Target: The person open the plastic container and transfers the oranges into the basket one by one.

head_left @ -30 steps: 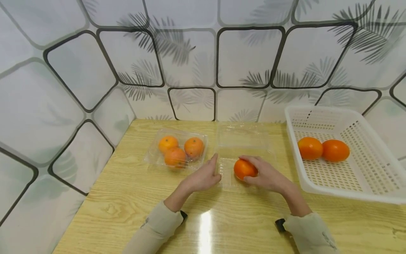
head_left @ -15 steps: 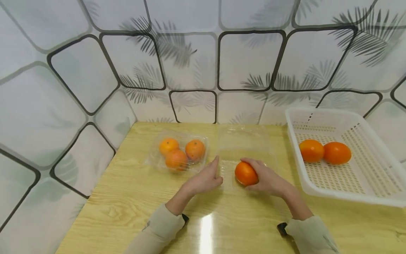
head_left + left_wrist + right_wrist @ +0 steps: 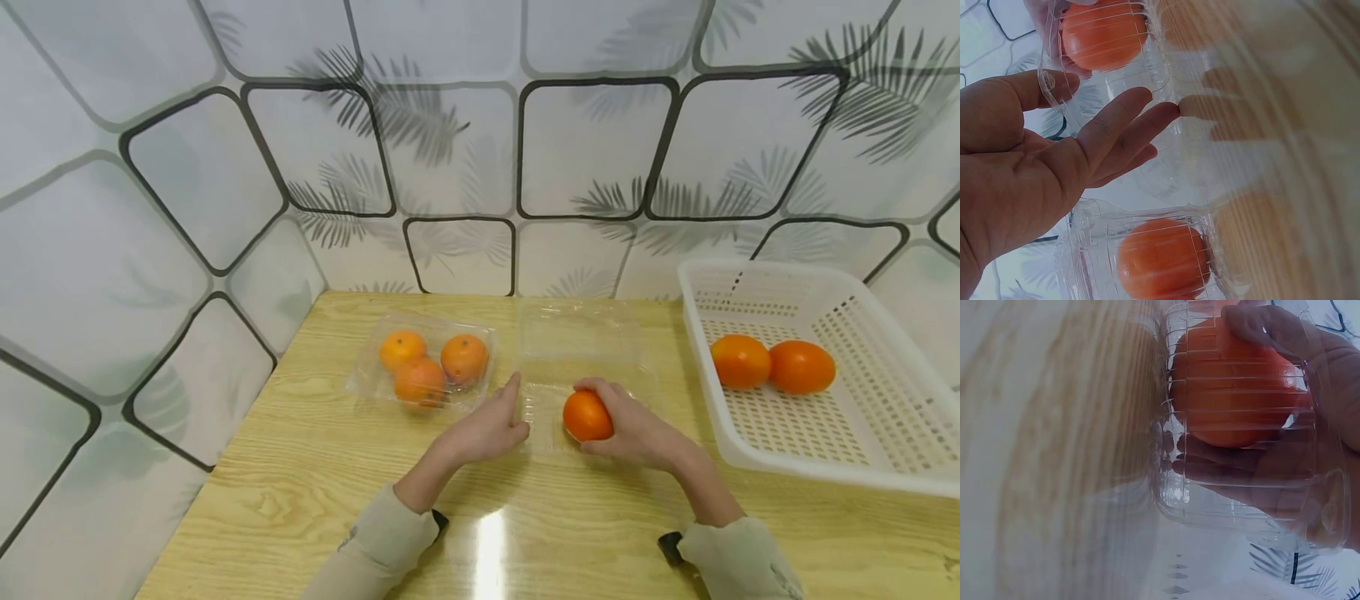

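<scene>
Head view of a person's two bare hands at work over an open clear container (image 3: 543, 429) on a wood-grain tabletop (image 3: 262, 475). The container's transparent lid (image 3: 577, 329) lies folded back behind it.

Inside the container sits a round, orange-red fruit (image 3: 588, 416), toward its right half. The right hand (image 3: 633, 427), reaching in from the right, has its grip curled round this fruit; the right wrist view shows thumb and fingers about it through the ribbed plastic.

The left hand (image 3: 486, 429) is beside the container's left edge, holding nothing, its fingers fairly straight. In the left wrist view its thumb overlaps the rim; how firmly it presses, if at all, cannot be told.

Left of the container, just beyond the left hand, a clear box (image 3: 367, 371) holds three orange fruits (image 3: 420, 382). Right of the container, a white slatted basket (image 3: 855, 442) holds two more orange-red fruits (image 3: 802, 367), touching side by side. Behind everything rises a pale wall (image 3: 600, 150) with dark outlines and grey fern leaves.

Over the last second little has changed: the fruit keeps its place in the container, and the slight drift of the whole scene looks like head movement. That suggests the fruit is being steadied in position, not yet released.
</scene>
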